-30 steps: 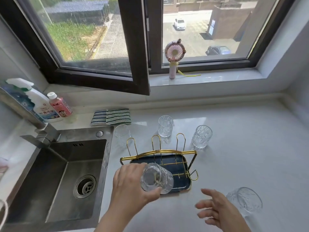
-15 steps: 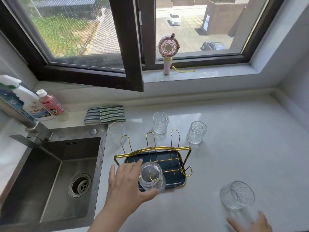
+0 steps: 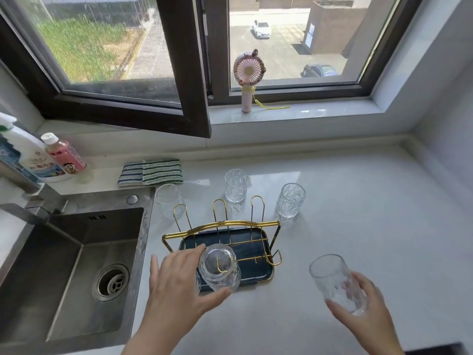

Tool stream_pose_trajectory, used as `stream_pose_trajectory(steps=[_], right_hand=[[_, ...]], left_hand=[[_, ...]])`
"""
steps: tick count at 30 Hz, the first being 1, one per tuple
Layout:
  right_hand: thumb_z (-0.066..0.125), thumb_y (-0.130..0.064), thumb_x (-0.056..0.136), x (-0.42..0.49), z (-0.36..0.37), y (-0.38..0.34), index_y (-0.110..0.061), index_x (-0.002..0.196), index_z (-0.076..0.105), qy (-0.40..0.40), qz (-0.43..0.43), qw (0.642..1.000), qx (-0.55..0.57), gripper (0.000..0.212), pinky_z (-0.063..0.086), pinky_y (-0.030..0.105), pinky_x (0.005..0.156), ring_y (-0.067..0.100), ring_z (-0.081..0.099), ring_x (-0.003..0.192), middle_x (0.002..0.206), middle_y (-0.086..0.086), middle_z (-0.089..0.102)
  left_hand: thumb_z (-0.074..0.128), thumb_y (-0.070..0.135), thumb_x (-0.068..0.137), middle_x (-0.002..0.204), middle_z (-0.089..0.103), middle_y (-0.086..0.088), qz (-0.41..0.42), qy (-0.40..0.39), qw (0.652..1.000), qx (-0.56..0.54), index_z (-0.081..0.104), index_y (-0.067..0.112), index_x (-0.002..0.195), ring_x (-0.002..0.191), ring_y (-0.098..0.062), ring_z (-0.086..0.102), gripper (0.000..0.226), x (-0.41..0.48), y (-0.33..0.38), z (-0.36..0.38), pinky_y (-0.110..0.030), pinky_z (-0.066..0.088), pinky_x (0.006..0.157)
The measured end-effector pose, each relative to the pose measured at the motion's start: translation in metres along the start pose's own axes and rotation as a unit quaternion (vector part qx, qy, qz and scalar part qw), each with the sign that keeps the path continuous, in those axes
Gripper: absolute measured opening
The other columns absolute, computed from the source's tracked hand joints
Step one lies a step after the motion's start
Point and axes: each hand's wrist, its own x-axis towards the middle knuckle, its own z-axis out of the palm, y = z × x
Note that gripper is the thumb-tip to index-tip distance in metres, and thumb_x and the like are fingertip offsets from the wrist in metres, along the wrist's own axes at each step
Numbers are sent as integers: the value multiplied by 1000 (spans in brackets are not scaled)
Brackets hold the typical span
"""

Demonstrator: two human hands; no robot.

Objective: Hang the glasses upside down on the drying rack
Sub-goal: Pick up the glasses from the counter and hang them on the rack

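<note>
Holding an upturned glass (image 3: 219, 269) over a front peg of the gold drying rack (image 3: 222, 226), the left hand (image 3: 176, 283) has thumb and fingers closed around it. The right hand (image 3: 363, 306) grips a second glass (image 3: 334, 280) upright above the counter (image 3: 358, 201). Three more glasses stand behind the rack.

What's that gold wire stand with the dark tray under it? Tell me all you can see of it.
The gold wire drying rack looks like thin shiny metal: an arched top bar, upright looped prongs behind, smaller hooks in front. It sits in a dark blue tray on the pale counter, beside the steel sink. One clear ribbed glass is upside down over a front prong, with the left hand around it. The other prongs are bare.
</note>
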Motion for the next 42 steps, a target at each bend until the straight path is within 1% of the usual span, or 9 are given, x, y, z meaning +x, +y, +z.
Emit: stream_pose_trajectory(steps=[6, 14, 22, 25, 28, 31, 34, 37, 42], right_hand=[[92, -45, 41, -10, -23, -95, -42, 107, 51, -56, -152, 986, 29, 78, 51, 15, 62, 4, 63, 79, 105, -21, 60], [82, -43, 55, 1, 35, -125, -37, 128, 50, -113, -311, 937, -110, 79, 38, 22, 88, 16, 48, 102, 107, -6, 52], [81, -50, 59, 11, 69, -100, -30, 133, 42, -126, -284, 939, -145, 85, 39, 25, 90, 14, 41, 111, 120, -8, 47], [74, -64, 55, 14, 63, -93, -36, 135, 36, -188, -246, 947, -83, 94, 38, 16, 88, 0, 42, 113, 124, -18, 44], [48, -77, 69, 34, 54, -82, -41, 120, 48, -158, -167, 973, 15, 62, 45, 16, 81, 0, 53, 108, 121, -15, 54], [53, -51, 87, 81, 53, -66, -30, 103, 58, -71, -64, 995, 5, 27, 45, 33, 79, 18, 61, 98, 110, 1, 64], [71, -40, 79, 135, 60, -56, -13, 130, 41, -78, 0, 994, -73, 65, 45, 36, 82, 23, 58, 96, 122, 13, 55], [83, -39, 66, 177, 73, -60, -13, 143, 16, -95, 45, 993, -61, 106, 40, 43, 96, 30, 47, 121, 139, 18, 41], [87, -34, 62, 208, 103, -64, -30, 140, 20, -83, -28, 996, -29, 103, 40, 43, 96, 28, 43, 125, 142, 7, 40]], left_hand=[[40, 82, 56, 130, 47, 11, -6, 22, 999, -30, 35, 32, 134, 128, -13, 35, 92, -7, 2, 2, -50, -2, 114], [68, 59, 67, 135, 44, 6, -29, 56, 996, -55, 31, 29, 137, 130, -15, 32, 85, -12, -5, 6, -49, 4, 114], [73, 53, 67, 135, 44, 4, -63, 66, 993, -79, 37, 28, 135, 128, -18, 29, 80, -16, -14, 2, -53, 22, 111], [75, 45, 68, 137, 41, 4, -75, 63, 991, -89, 36, 30, 135, 130, -17, 26, 79, -14, -15, 1, -53, 21, 111], [78, 42, 66, 136, 43, 3, -77, 66, 989, -104, 37, 29, 135, 129, -16, 26, 81, -10, -19, 0, -50, 24, 111], [72, 53, 65, 133, 40, 10, -76, 68, 989, -106, 36, 29, 135, 130, -16, 25, 82, -5, -20, -5, -49, 23, 110], [69, 56, 65, 132, 38, 11, -86, 76, 987, -112, 37, 27, 135, 129, -15, 24, 81, -2, -19, -8, -46, 24, 108], [76, 45, 67, 135, 38, 10, -122, 77, 983, -117, 36, 28, 135, 129, -13, 22, 80, -1, -18, -8, -46, 25, 108], [76, 40, 68, 123, 33, 22, -174, 117, 966, -150, 37, 35, 131, 125, -8, 25, 74, -6, -18, -12, -45, 31, 102]])
